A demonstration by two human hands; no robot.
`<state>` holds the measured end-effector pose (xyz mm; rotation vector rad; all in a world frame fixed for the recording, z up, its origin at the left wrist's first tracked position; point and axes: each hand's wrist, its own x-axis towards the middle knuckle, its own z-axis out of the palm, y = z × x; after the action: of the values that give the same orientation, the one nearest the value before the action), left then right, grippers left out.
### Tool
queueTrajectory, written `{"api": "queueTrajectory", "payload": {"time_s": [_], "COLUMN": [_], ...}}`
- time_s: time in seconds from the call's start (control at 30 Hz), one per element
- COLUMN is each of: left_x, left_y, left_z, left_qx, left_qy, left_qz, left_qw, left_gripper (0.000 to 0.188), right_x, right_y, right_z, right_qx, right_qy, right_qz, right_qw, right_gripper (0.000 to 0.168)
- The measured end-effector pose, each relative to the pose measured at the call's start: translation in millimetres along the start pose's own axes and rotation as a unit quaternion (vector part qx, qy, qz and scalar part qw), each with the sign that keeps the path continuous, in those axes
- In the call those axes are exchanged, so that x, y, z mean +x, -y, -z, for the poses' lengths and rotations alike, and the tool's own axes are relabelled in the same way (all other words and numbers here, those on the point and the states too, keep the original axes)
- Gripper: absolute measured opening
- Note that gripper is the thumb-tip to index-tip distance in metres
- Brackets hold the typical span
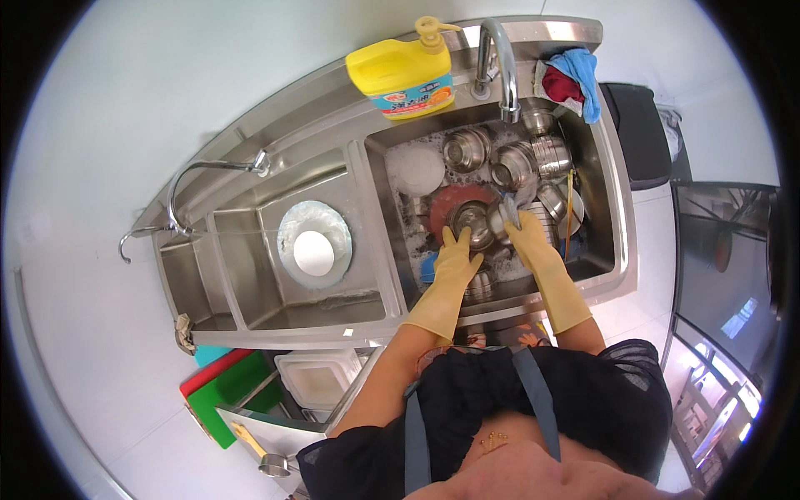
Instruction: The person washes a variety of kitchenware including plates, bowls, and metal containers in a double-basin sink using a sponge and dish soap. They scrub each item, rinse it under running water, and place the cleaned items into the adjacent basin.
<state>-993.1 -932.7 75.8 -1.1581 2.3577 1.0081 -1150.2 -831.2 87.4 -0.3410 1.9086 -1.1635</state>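
Both hands wear long yellow rubber gloves and work in the right basin of a stainless steel sink (605, 259), filled with soapy water and dishes. My left hand (457, 253) has its fingers spread at the near rim of a metal bowl (476, 225), which lies over a red plastic dish (442, 203). Whether it grips the bowl is unclear. My right hand (520, 234) holds a greyish scrubbing cloth (510, 211) against another metal bowl. Metal bowls (467, 150) are stacked behind and to the right. A white bowl (420, 170) lies in the suds at the left.
In the middle basin, a thin stream runs towards a basin (285, 250) holding a white bowl (314, 253). A yellow detergent bottle (403, 75), a faucet (509, 75) and cloths (578, 75) line the back ledge. Chopsticks (569, 215) lean at the right. Cutting boards (228, 390) stand below left.
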Motion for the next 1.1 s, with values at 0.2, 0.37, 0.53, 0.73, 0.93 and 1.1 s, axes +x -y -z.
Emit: {"api": "queueTrajectory", "payload": {"time_s": [0.2, 0.37, 0.53, 0.73, 0.93, 1.1], "left_x": [59.0, 77.0, 10.3, 56.3, 110.2, 101.7], "left_y": [11.3, 17.6, -6.2, 67.7, 140.6, 64.4], "left_z": [13.4, 23.0, 37.6, -36.1, -107.0, -19.2], "left_qx": [0.107, -0.448, -0.569, -0.462, -0.378, -0.467], "left_qy": [0.012, -0.123, 0.044, -0.011, 0.067, 0.036], "left_qz": [0.024, 0.034, 0.215, 0.172, 0.114, 0.207], "left_qw": [0.994, 0.885, 0.793, 0.87, 0.916, 0.859], "left_gripper": [0.063, 0.058, 0.064, 0.054, 0.051, 0.051], "right_x": [-23.5, -26.3, 4.8, 10.0, 55.1, 32.9], "right_y": [-16.1, 1.0, -33.8, -70.2, -103.9, -66.2], "right_z": [-11.0, -21.1, -74.2, -87.1, -91.2, -110.5], "right_qx": [0.021, -0.173, 0.008, -0.329, -0.399, -0.241], "right_qy": [0.147, 0.209, 0.149, 0.247, 0.154, 0.236], "right_qz": [-0.131, -0.002, -0.033, 0.197, 0.088, 0.137], "right_qw": [0.98, 0.963, 0.988, 0.89, 0.9, 0.931], "right_gripper": [0.015, 0.018, 0.019, 0.042, 0.051, 0.041]}}
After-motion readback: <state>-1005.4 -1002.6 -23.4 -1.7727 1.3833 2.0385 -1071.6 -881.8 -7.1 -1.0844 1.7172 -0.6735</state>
